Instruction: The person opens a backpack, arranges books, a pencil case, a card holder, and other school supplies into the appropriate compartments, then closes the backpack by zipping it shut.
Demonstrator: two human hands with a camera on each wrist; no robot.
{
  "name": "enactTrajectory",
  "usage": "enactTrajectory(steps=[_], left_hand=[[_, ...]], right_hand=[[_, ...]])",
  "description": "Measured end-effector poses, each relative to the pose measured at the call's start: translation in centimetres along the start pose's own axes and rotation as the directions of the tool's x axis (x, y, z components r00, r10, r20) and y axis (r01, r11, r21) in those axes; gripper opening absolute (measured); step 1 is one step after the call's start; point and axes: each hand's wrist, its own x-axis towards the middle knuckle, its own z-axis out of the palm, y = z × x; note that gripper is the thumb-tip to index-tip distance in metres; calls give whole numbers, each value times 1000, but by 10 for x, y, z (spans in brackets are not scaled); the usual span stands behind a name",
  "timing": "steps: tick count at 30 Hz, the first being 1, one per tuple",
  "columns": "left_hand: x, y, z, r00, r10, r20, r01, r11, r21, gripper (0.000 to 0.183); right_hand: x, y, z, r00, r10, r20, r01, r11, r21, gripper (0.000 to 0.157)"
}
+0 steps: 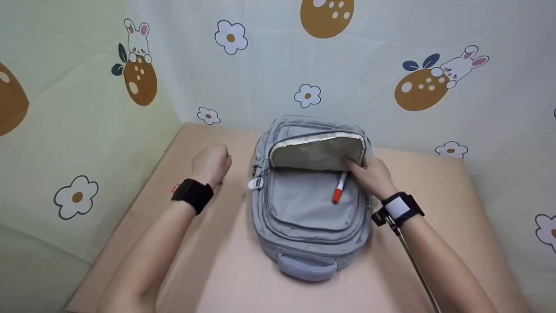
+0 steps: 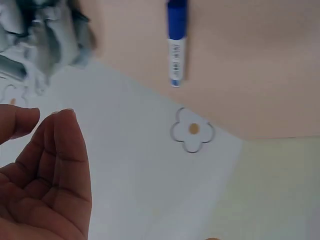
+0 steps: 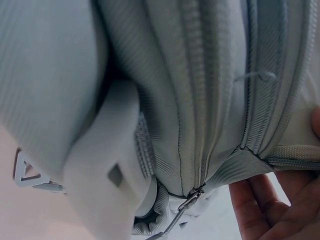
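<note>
A grey backpack lies on its back, its front pocket unzipped. The right hand pinches the pocket's flap at its right edge, thumb on the pale lining; in the right wrist view its fingers curl beneath the fabric. A white marker with a red cap lies at the pocket's mouth, its upper end close to the right thumb. Left of the backpack, the left hand hovers loosely curled, thumb apart from the fingers, holding nothing. A blue-capped marker lies on the table near it, hidden in the head view.
The backpack's carry handle points toward the person. A pink tabletop spreads around the bag. Patterned cloth walls rise behind and at the sides. A cable runs along the right forearm.
</note>
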Motion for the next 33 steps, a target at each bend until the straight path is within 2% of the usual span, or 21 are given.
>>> enactTrajectory(steps=[2, 4, 7, 9, 11, 16, 21, 25, 29, 33], left_hand=[[7, -14, 7, 996, -76, 55, 77, 997, -7, 17], [12, -26, 15, 984, -145, 102, 147, 989, -8, 19], [15, -38, 25, 952, -248, 182, 251, 968, 7, 25], [16, -43, 31, 930, -291, 223, 292, 956, 26, 28], [16, -44, 35, 915, -311, 256, 315, 949, 29, 30], [19, -41, 43, 903, -323, 284, 335, 942, 4, 20], [17, -39, 45, 885, -356, 301, 364, 931, 30, 17], [13, -41, 44, 885, -347, 311, 358, 933, 21, 18], [10, -43, 42, 900, -316, 301, 340, 940, -31, 13], [2, -39, 36, 921, -269, 281, 301, 951, -77, 13]], right_hand=[[0, 0, 1, 1000, 2, -2, -2, 1000, 0, 62], [0, 0, 2, 1000, 9, -5, -9, 1000, 11, 61], [-1, 0, 3, 1000, 6, 9, -7, 1000, 14, 62], [0, 0, 5, 1000, 3, 17, -3, 1000, 13, 62], [0, 0, 5, 1000, -2, 17, 1, 1000, 8, 61], [-1, 0, 3, 1000, 12, 0, -12, 1000, 20, 61], [0, -1, 3, 1000, 4, 2, -4, 1000, 27, 60], [0, -2, 3, 1000, -3, -7, 3, 1000, 11, 62], [0, -2, 3, 1000, -4, -10, 4, 1000, 3, 63], [0, 0, 2, 1000, 5, -7, -5, 1000, 2, 63]])
